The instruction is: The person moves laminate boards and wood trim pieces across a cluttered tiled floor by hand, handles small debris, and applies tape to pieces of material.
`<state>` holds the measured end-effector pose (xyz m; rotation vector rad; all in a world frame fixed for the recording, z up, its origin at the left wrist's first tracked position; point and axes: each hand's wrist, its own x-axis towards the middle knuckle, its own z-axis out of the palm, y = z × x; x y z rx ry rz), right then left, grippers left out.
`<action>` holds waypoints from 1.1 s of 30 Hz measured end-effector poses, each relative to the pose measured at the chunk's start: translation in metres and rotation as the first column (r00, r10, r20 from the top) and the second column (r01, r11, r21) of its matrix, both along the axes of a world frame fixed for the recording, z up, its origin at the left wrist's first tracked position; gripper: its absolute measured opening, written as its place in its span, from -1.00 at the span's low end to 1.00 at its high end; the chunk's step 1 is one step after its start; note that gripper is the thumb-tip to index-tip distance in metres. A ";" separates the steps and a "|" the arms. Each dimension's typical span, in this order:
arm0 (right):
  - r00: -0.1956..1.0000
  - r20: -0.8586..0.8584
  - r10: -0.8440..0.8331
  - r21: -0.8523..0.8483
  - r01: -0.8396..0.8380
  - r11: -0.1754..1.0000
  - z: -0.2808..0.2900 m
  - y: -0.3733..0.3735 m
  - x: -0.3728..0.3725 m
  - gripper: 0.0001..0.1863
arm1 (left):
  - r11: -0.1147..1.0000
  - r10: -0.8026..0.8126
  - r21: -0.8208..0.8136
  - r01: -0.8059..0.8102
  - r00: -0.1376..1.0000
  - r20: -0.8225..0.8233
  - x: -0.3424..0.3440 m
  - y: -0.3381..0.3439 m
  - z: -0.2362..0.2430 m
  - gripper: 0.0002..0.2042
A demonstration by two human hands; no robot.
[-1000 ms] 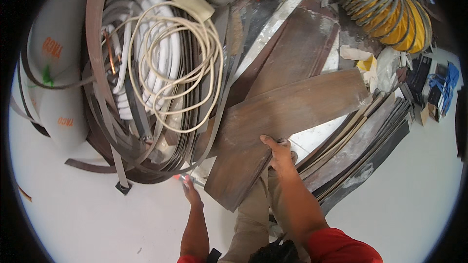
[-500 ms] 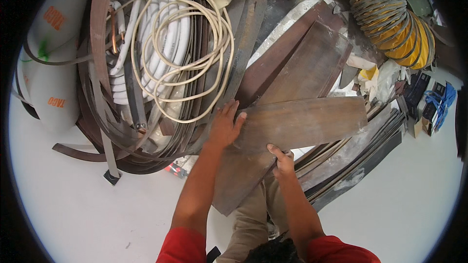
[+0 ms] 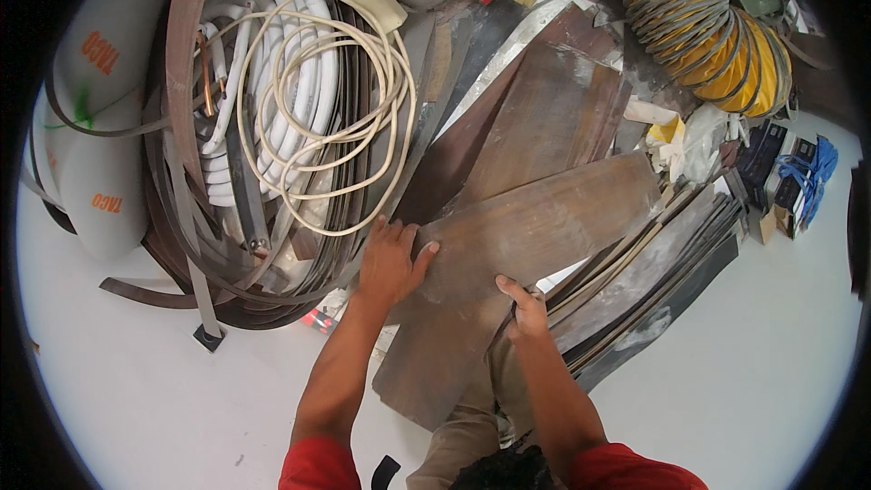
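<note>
A brown wood-look flooring plank (image 3: 572, 209) slants across another brown plank (image 3: 431, 354), whose near end reaches over my trousers. My right hand (image 3: 524, 308) grips the near edge of the upper plank, thumb on top and fingers mostly hidden beneath. At its left end, my left hand (image 3: 390, 263) rests with thumb and fingers apart. More brown planks (image 3: 531, 127) lie beyond, partly covered by the upper one.
On the left, a cream cable (image 3: 399, 118) lies over white insulated pipes (image 3: 308, 113) and curled dark strips (image 3: 195, 254). Stacked strips (image 3: 653, 281) lie at right. A yellow-grey flexible duct (image 3: 708, 36) and blue cord bundle (image 3: 807, 172) are farther back.
The upper plank has turned, its left end coming nearer and its right end moving away. My left hand has shifted left and nearer. The lower plank has slid slightly left and nearer.
</note>
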<state>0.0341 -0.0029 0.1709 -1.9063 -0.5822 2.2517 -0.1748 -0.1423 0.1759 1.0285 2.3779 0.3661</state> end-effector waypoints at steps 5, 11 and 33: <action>0.992 -0.094 -0.079 -0.154 0.064 0.986 0.036 0.017 -0.005 -0.54 | 0.969 0.241 -0.141 -0.202 0.891 0.384 0.022 -0.015 0.042 -0.52; 0.995 -0.074 -0.067 -0.169 0.054 0.984 0.042 0.014 -0.007 -0.58 | 0.956 0.250 -0.004 -0.293 0.810 0.531 0.063 -0.093 0.060 -0.51; 0.950 -0.175 -0.260 -0.308 0.198 0.931 0.159 0.038 0.081 -0.16 | 0.893 0.447 -0.443 -0.079 0.269 0.853 0.077 -0.019 0.198 -0.33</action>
